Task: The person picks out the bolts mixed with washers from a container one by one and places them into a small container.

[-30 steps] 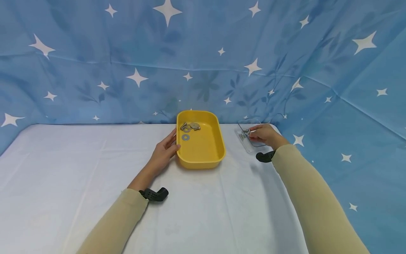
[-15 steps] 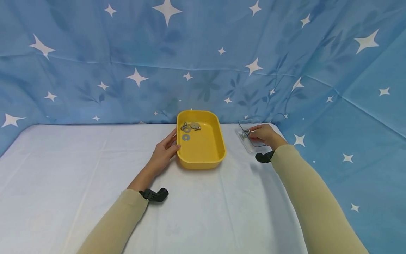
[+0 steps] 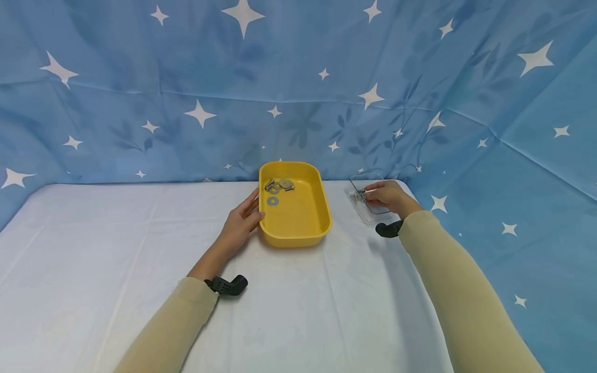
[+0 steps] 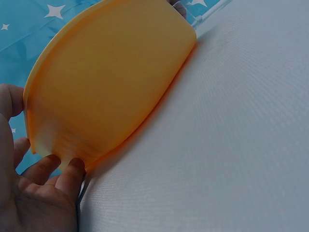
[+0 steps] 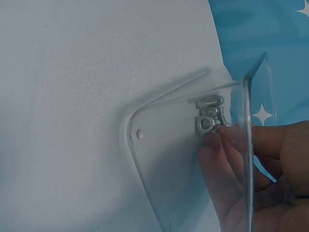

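Observation:
My left hand (image 3: 240,223) holds the left side of a yellow tray (image 3: 298,217), its thumb at the rim and its fingers against the outer wall. Inside the tray's far left part lie several metal washers (image 3: 272,201) and bolts (image 3: 290,188). Over on the right, my right hand (image 3: 387,197) reaches into a clear plastic box (image 5: 159,145) at its upright edge. Thumb and forefinger pinch a socket-head bolt (image 5: 205,124) among other metal bolts (image 5: 210,101). The fingertips partly hide the bolt's shank.
A white cloth (image 3: 289,300) covers the table. Behind it and along the right side hangs a blue curtain (image 3: 298,77) with white stars, close to the tray's far end and the clear box.
My right fingertips have lowered slightly into the clear box with the bolt. My left hand and the yellow tray stay in place.

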Available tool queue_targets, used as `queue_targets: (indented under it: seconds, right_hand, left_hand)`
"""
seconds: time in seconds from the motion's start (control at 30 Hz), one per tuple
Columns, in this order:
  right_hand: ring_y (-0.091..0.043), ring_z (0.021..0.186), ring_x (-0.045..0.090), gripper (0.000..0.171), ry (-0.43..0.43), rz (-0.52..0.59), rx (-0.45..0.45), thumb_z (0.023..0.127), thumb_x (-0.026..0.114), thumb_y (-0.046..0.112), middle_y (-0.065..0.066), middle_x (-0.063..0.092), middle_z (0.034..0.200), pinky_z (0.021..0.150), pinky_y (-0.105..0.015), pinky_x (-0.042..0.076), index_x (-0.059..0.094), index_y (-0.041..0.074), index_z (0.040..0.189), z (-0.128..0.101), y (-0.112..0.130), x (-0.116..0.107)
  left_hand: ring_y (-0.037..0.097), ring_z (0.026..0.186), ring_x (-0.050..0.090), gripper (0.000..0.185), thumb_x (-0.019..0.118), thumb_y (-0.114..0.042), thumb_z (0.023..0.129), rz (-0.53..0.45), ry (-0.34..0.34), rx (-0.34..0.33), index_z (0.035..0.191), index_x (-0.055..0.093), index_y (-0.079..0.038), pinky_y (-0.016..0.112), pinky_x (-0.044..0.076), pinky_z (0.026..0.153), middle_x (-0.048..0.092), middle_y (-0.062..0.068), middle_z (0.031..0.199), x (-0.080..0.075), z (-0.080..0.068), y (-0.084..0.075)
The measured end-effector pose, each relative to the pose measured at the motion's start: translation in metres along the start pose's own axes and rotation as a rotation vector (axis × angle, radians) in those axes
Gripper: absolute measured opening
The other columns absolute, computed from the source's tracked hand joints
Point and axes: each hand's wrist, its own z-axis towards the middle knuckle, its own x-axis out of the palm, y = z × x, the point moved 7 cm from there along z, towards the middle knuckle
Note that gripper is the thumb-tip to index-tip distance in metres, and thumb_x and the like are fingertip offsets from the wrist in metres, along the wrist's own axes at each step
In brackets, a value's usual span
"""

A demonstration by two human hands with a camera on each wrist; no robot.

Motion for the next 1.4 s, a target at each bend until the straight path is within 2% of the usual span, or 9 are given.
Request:
queue_targets:
  seconds: [0.27, 0.4, 0.57, 0.8, 0.97, 1.17, 1.4]
  right_hand:
    - [-0.011, 0.110, 0.061, 0.052, 0.048, 0.011, -0.078, 0.104, 0.054, 0.012, -0.019, 0.049, 0.149, 0.113, -0.034, 0.048, 0.041, -0.003, 0.152, -0.009, 0.016, -0.002]
    - [-0.021, 0.126, 0.061, 0.054, 0.086, 0.053, -0.134, 0.104, 0.054, 0.015, -0.024, 0.046, 0.153, 0.114, -0.035, 0.047, 0.038, -0.004, 0.153, -0.011, 0.035, -0.001]
    - [-0.032, 0.144, 0.047, 0.055, 0.143, 0.076, -0.146, 0.105, 0.053, 0.017, -0.023, 0.041, 0.159, 0.118, -0.040, 0.042, 0.037, -0.002, 0.155, -0.017, 0.066, 0.014]
    - [-0.035, 0.143, 0.048, 0.053, 0.233, 0.092, -0.187, 0.105, 0.053, 0.016, -0.023, 0.044, 0.156, 0.119, -0.042, 0.042, 0.040, -0.002, 0.153, -0.029, 0.111, 0.048]
    - [-0.035, 0.138, 0.053, 0.051, 0.291, 0.101, -0.214, 0.105, 0.054, 0.016, -0.023, 0.047, 0.154, 0.117, -0.042, 0.045, 0.043, -0.002, 0.152, -0.033, 0.134, 0.072]
    - [-0.035, 0.137, 0.054, 0.050, 0.325, 0.139, -0.201, 0.103, 0.057, 0.015, -0.025, 0.050, 0.151, 0.113, -0.041, 0.048, 0.047, -0.003, 0.149, -0.029, 0.148, 0.101]
    - [-0.034, 0.133, 0.058, 0.048, 0.327, 0.184, -0.169, 0.102, 0.059, 0.013, -0.026, 0.053, 0.147, 0.113, -0.042, 0.048, 0.050, -0.005, 0.145, -0.020, 0.143, 0.128]
  left_hand:
    - [0.017, 0.151, 0.037, 0.068, 0.056, -0.024, 0.100, 0.002, 0.001, 0.000, 0.159, 0.027, -0.041, 0.041, 0.041, 0.118, 0.031, -0.005, 0.166, -0.003, 0.001, -0.001]
    - [0.017, 0.151, 0.037, 0.067, 0.056, -0.024, 0.100, 0.003, -0.005, 0.005, 0.159, 0.027, -0.041, 0.041, 0.041, 0.118, 0.031, -0.004, 0.166, -0.006, 0.001, -0.001]
    - [0.016, 0.152, 0.036, 0.067, 0.056, -0.024, 0.100, 0.010, -0.017, 0.003, 0.159, 0.027, -0.041, 0.039, 0.042, 0.117, 0.031, -0.005, 0.167, -0.011, 0.000, -0.001]
    - [0.016, 0.151, 0.037, 0.068, 0.056, -0.022, 0.101, 0.008, -0.027, 0.003, 0.159, 0.026, -0.041, 0.036, 0.043, 0.116, 0.031, -0.004, 0.167, -0.016, -0.003, -0.001]
    - [0.018, 0.151, 0.038, 0.068, 0.056, -0.023, 0.100, 0.008, -0.024, -0.004, 0.159, 0.026, -0.041, 0.039, 0.043, 0.117, 0.031, -0.002, 0.167, -0.015, -0.002, 0.000]
    - [0.020, 0.150, 0.039, 0.069, 0.056, -0.021, 0.100, -0.005, -0.021, 0.004, 0.159, 0.027, -0.040, 0.040, 0.043, 0.117, 0.032, 0.001, 0.166, -0.012, -0.001, 0.001]
    - [0.020, 0.149, 0.040, 0.069, 0.057, -0.021, 0.100, -0.014, -0.004, 0.018, 0.159, 0.028, -0.038, 0.040, 0.044, 0.116, 0.033, -0.002, 0.166, 0.000, 0.001, 0.002]
